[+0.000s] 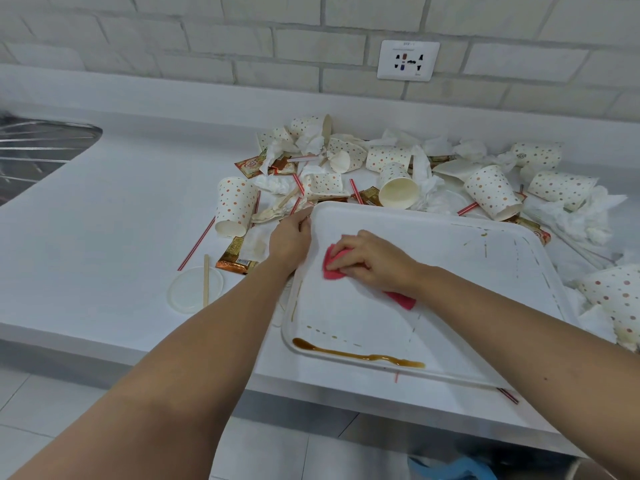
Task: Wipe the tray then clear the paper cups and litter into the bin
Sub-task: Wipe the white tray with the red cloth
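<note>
You've got a smooth white plastic tray (450, 265) under a pink cloth (332, 268). Dotted paper cups (491, 195) lie crumpled at the matt bench's (121, 202) back edge.

It is a kitchenette: white counter (121, 209), steel sink drainboard (38, 147) at ten o'clock, wall socket (408, 60) at one o'clock, used paper cups (398, 185) at twelve.

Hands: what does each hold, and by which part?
Left hand grips the tray by its far-left corner rim; right hand holds the cloth by its middle.
</note>
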A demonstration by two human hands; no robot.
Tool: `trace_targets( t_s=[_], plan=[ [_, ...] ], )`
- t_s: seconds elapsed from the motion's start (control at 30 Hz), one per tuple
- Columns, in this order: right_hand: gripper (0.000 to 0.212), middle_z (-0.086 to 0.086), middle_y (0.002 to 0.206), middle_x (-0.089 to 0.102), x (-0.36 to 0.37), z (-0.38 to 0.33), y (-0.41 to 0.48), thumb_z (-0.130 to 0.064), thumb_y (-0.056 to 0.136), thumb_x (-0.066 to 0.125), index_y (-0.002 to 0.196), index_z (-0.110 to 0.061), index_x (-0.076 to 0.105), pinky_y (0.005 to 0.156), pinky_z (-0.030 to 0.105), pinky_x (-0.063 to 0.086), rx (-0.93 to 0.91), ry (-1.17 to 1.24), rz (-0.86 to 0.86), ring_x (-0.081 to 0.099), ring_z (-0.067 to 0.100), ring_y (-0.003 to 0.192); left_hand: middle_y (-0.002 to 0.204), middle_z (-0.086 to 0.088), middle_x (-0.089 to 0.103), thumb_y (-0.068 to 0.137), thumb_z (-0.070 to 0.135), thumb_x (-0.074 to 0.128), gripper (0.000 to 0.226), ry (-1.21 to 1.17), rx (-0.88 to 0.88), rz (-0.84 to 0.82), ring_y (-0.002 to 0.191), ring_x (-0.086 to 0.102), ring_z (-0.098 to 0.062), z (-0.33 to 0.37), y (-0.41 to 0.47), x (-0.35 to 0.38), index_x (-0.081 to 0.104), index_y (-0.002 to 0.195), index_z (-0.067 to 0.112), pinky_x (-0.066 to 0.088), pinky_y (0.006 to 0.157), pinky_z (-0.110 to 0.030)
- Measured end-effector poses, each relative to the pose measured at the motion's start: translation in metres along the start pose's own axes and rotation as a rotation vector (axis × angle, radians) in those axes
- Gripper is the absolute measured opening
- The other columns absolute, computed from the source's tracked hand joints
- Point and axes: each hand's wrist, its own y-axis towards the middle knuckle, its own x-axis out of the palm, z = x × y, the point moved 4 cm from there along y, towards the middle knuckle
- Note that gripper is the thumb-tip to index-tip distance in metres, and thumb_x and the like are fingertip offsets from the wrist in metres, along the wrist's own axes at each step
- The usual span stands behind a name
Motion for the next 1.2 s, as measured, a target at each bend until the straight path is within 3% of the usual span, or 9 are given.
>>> trace_targets(
  t_s=[0.1,0.2,0.4,0.53,0.73,0.93,1.2],
  plan=[
    [0.029,0.003,0.117,0.048,-0.004,0.008,0.003,-0.015,0.089,0.059,0.118,-0.016,0.063,0.091,0.025,0.039,0.165,0.067,0.141,0.047,0.015,0.104,0.136,-0.006,0.053,0.099,0.015,0.035,0.039,0.013,0.014,0.017,0.128,0.046,-0.024,0.001,0.0,0.001,0.05,0.135,0.017,0.035,0.102,-0.029],
    [0.03,0.004,0.118,0.051,0.002,0.002,0.009,-0.016,0.09,0.057,0.12,-0.011,0.056,0.091,0.024,0.035,0.214,0.003,0.128,0.046,0.02,0.11,0.141,-0.002,0.049,0.099,0.015,0.034,0.04,0.027,0.037,0.03,0.132,0.042,-0.021,-0.001,0.0,0.002,0.047,0.137,0.02,0.034,0.105,-0.027],
    [0.028,0.006,0.112,0.057,0.019,-0.035,0.013,-0.018,0.096,0.045,0.116,-0.01,0.064,0.093,0.029,0.038,0.037,0.015,0.021,0.046,0.019,0.102,0.136,-0.003,0.054,0.099,0.014,0.036,0.038,0.024,0.031,0.052,0.126,0.049,-0.02,-0.003,0.001,0.003,0.051,0.133,0.02,0.037,0.102,-0.026],
    [0.04,0.003,0.116,0.059,0.024,-0.048,0.01,-0.021,0.091,0.037,0.118,-0.01,0.065,0.082,0.017,0.028,-0.044,0.009,-0.052,0.032,0.007,0.092,0.135,-0.003,0.055,0.099,0.016,0.035,0.038,0.045,0.027,0.041,0.124,0.051,-0.021,-0.004,0.004,0.005,0.05,0.135,0.02,0.039,0.101,-0.028],
    [0.032,0.002,0.118,0.062,0.017,-0.055,-0.012,-0.013,0.087,0.049,0.112,-0.011,0.07,0.084,0.024,0.034,-0.159,0.031,-0.222,0.035,0.013,0.09,0.139,-0.005,0.051,0.1,0.017,0.033,0.04,0.092,0.043,-0.001,0.124,0.051,-0.025,-0.006,0.006,0.006,0.045,0.138,0.021,0.04,0.105,-0.035],
    [0.034,0.009,0.117,0.056,0.008,-0.031,-0.009,-0.01,0.092,0.052,0.126,-0.01,0.058,0.095,0.029,0.035,0.073,0.022,-0.053,0.047,0.026,0.107,0.141,-0.006,0.048,0.1,0.017,0.032,0.041,0.128,0.049,0.015,0.131,0.044,-0.025,-0.006,0.008,0.006,0.045,0.138,0.021,0.035,0.108,-0.032],
    [0.029,0.008,0.121,0.057,0.028,-0.066,0.002,-0.011,0.094,0.05,0.12,-0.009,0.063,0.082,0.014,0.022,-0.068,-0.023,-0.11,0.045,0.024,0.105,0.133,-0.007,0.056,0.099,0.015,0.032,0.041,0.162,0.07,0.024,0.119,0.053,-0.027,-0.003,0.009,0.007,0.046,0.137,0.021,0.042,0.099,-0.034]
  ],
)
